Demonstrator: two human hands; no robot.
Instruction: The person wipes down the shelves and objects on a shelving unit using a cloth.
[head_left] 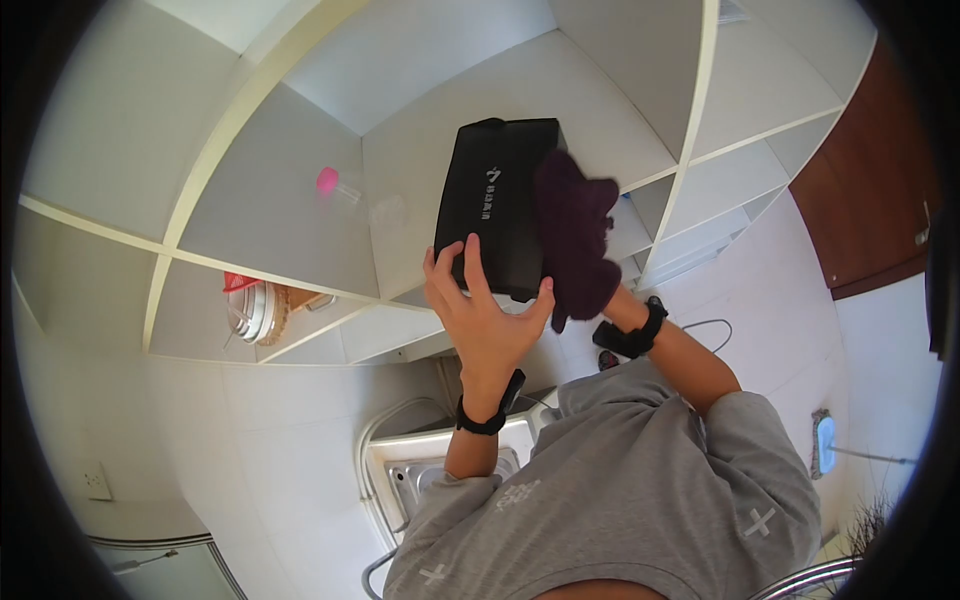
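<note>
Because the left hand (485,325) held the black box (493,200) only near one end, beside the shelf (410,150)'s front edge, it could tip; purple cloth (578,235) hid the right hand, its grip unclear.

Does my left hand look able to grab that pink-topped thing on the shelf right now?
Probably not as things stand: the left hand is busy holding the black box. Once freed, it likely could, since nothing visible blocks the open shelf compartment with the pink-topped thing.
</note>
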